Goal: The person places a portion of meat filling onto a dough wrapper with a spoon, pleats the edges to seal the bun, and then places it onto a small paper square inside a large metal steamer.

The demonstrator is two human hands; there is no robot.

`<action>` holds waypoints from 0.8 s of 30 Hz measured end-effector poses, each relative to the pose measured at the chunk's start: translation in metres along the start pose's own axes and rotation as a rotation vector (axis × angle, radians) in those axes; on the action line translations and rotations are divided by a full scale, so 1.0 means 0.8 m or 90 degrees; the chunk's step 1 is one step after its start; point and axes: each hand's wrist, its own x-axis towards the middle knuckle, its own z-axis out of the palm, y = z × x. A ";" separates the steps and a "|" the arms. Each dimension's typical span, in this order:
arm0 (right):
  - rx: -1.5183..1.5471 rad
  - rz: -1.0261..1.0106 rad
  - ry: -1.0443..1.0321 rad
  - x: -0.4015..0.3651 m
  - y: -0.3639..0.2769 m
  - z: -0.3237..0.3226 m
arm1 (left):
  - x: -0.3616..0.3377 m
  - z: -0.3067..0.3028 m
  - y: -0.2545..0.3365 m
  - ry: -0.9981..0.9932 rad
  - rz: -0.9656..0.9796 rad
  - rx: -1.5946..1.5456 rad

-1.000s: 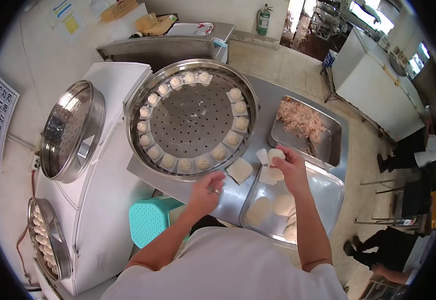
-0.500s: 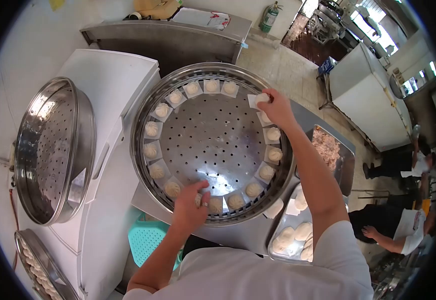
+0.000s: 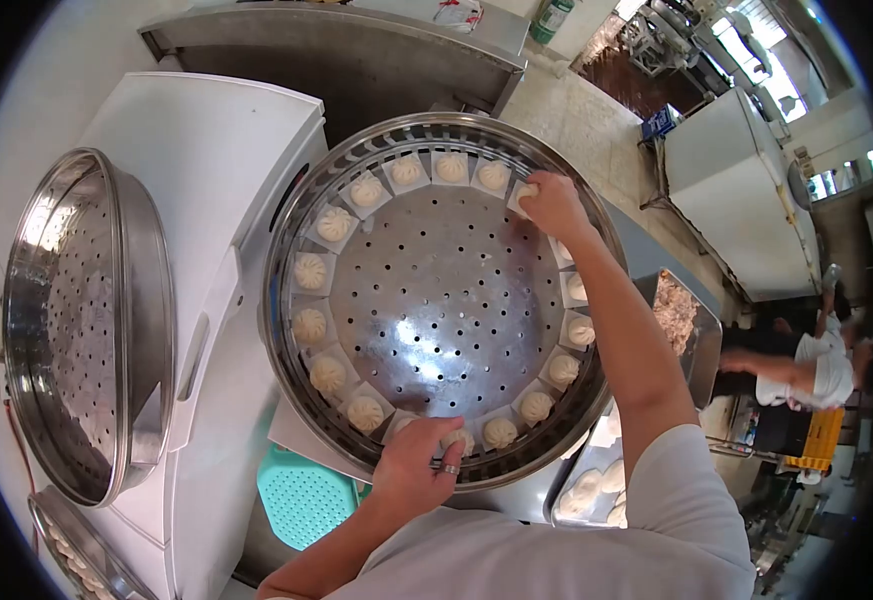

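A ring of pleated buns, each on a white paper square, lines the edge of a round perforated steamer tray. At the ring's far right, my right hand is closed with its fingertips on one bun, which sits low beside its neighbour. My left hand reaches over the near rim, with thumb and fingers apart beside a bun. It partly covers another bun, and I see no object held in it.
Another perforated steamer tray leans at left on a white appliance. A teal basket sits below. At right are a pan of filling and a tray of dough pieces. A co-worker stands farther right.
My right hand has brought its bun down into the gap in the ring, beside the neighbouring bun. The view has shifted closer to the tray. My left hand stays near the front rim.
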 end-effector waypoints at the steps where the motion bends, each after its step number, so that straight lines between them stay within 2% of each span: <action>1: 0.008 0.001 0.012 0.001 -0.004 -0.002 | 0.001 0.000 0.000 -0.002 0.000 -0.006; 9: -0.025 0.004 0.041 0.002 -0.012 -0.005 | 0.003 -0.004 0.000 -0.009 0.009 -0.040; 12: 0.002 0.023 -0.015 0.009 -0.008 -0.007 | 0.002 -0.004 -0.003 -0.016 0.014 -0.032; 18: 0.028 0.077 -0.030 0.003 -0.017 -0.014 | 0.002 -0.003 -0.001 -0.008 0.033 -0.027; 21: 0.007 -0.005 0.108 -0.007 -0.007 -0.022 | -0.001 -0.001 -0.002 -0.012 0.026 -0.008; 24: 0.060 -0.038 0.180 -0.041 -0.023 -0.061 | -0.004 -0.001 0.002 -0.019 0.029 0.021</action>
